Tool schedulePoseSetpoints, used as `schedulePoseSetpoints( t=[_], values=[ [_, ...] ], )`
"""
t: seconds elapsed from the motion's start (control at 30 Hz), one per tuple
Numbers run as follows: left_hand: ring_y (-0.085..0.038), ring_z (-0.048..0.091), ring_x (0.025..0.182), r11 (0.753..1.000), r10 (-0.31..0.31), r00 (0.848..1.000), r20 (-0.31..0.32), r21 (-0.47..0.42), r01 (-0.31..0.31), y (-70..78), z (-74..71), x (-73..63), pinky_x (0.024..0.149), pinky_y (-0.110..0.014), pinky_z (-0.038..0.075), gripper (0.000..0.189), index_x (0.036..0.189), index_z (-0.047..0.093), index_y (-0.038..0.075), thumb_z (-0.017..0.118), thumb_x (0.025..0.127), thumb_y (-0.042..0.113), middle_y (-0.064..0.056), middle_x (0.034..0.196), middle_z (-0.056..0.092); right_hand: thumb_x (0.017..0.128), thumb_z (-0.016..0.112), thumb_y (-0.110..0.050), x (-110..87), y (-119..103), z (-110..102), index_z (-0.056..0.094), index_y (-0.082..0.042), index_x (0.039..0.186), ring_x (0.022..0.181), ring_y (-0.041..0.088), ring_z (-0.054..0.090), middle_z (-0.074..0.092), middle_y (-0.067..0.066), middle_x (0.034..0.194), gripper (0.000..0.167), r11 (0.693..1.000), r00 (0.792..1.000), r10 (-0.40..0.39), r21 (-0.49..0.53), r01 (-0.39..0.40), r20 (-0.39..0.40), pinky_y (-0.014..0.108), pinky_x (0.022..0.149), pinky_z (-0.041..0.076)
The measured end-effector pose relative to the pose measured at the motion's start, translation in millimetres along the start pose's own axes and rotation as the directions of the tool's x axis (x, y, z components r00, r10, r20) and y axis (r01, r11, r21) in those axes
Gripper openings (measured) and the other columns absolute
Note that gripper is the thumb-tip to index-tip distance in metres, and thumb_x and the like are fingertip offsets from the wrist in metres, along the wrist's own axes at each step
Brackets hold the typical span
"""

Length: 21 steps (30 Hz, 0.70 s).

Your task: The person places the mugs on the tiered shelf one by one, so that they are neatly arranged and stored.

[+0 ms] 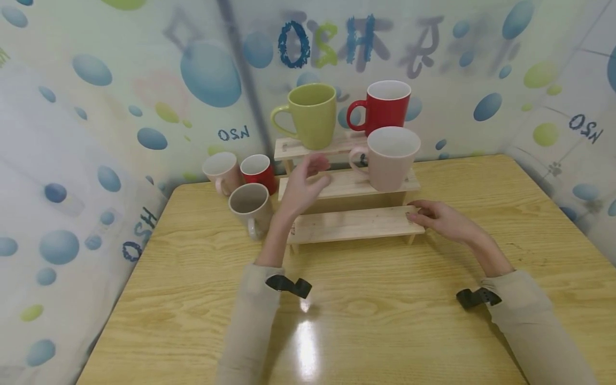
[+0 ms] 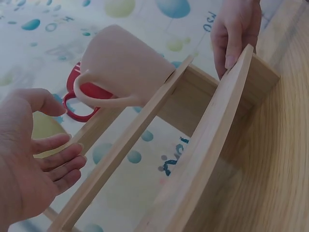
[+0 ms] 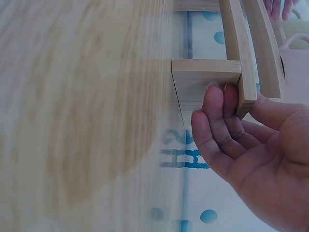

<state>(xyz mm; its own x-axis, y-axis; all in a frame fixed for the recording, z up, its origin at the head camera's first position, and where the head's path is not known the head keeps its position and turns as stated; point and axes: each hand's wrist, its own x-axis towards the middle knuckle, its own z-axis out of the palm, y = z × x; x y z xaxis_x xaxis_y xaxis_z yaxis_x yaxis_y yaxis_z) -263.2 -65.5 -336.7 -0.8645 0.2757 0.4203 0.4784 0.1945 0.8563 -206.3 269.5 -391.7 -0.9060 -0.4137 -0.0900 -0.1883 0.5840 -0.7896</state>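
A three-step wooden shelf (image 1: 356,224) stands on the table. My right hand (image 1: 445,219) holds the right end of its lowest board, thumb on top and fingers curled underneath in the right wrist view. My left hand (image 1: 300,187) hovers over the left part of the middle board, fingers loosely bent, with nothing in it. Just above that hand, a green mug (image 1: 313,117) sits on the top board, beside a red mug (image 1: 387,109). On the right of the middle board stands a pale pink mug (image 1: 392,160), its handle (image 2: 104,101) turned left.
Left of the shelf, a small pink mug (image 1: 222,171), a small red mug (image 1: 259,172) and a grey-beige mug (image 1: 251,208) stand close together on the wooden table (image 1: 375,321). A patterned curtain-like backdrop (image 1: 159,64) rises behind the table and along its sides.
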Motion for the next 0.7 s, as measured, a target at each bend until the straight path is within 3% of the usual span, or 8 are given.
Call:
schedulePoseSetpoints(
  t=[0.13,0.43,0.7],
  values=[
    [-0.040,0.057,0.117,1.000,-0.005,1.000,-0.002,0.016,0.005,3.0,-11.5,-7.4,0.107,-0.046,0.041,0.040,0.127,0.054,-0.010,0.064,0.089,-0.001,-0.026,0.121,0.061,0.106,0.052,-0.021,-0.4,-0.2,0.0,0.037,0.013,0.146,0.089,0.023,0.055,0.063,0.013,0.103,0.054,1.000,1.000,-0.003,-0.011,0.003,-0.004,0.038,0.076,0.049],
    [-0.027,0.058,0.116,0.997,-0.032,0.999,0.006,0.068,0.031,5.4,-42.8,-25.4,0.107,-0.038,0.040,0.035,0.126,0.057,-0.003,0.065,0.093,0.005,-0.019,0.121,0.062,0.106,0.052,-0.022,0.3,-0.5,-0.2,0.037,0.013,0.145,0.092,0.024,0.056,0.064,0.015,0.109,0.054,1.000,1.000,-0.008,-0.024,0.008,-0.007,0.039,0.079,0.050],
    [-0.035,0.056,0.120,0.996,-0.052,0.997,-0.051,0.068,0.055,3.0,-71.5,-39.3,0.107,-0.043,0.039,0.033,0.127,0.056,-0.002,0.063,0.096,0.008,-0.023,0.125,0.061,0.107,0.051,-0.023,-0.4,-1.4,0.1,0.036,0.013,0.146,0.100,0.027,0.059,0.063,0.021,0.119,0.055,1.000,1.000,-0.001,-0.022,0.001,-0.008,0.043,0.084,0.051]
  ],
)
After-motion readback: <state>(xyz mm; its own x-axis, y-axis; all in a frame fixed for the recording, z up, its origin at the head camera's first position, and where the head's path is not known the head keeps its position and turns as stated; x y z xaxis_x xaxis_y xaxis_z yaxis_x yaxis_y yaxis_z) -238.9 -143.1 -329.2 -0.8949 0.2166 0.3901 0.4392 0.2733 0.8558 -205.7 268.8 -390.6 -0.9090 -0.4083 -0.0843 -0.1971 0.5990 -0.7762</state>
